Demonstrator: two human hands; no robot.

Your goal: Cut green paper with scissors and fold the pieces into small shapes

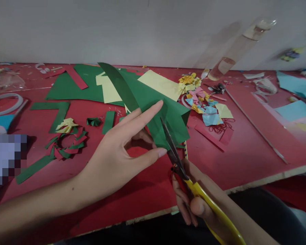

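My left hand (124,146) grips a sheet of green paper (153,102), with the fingers laid along it and the thumb near its lower edge. One curved strip of the sheet (121,83) stands up at the upper left, beyond my fingers. In my right hand (193,204) is a pair of scissors (180,166) with one yellow handle and some red by the pivot. The blades lie across the green paper near my left thumb, pointing up and left. Whether they are fully closed on the paper is hard to see.
On the red table (148,183), a red-and-green folded paper ring (66,143) lies left. Green and cream sheets (112,90) spread behind my hands. Folded paper flowers (193,88) and a leaning clear bottle (226,61) are right of centre. Blue paper (295,110) lies far right, before a pale wall (117,30).
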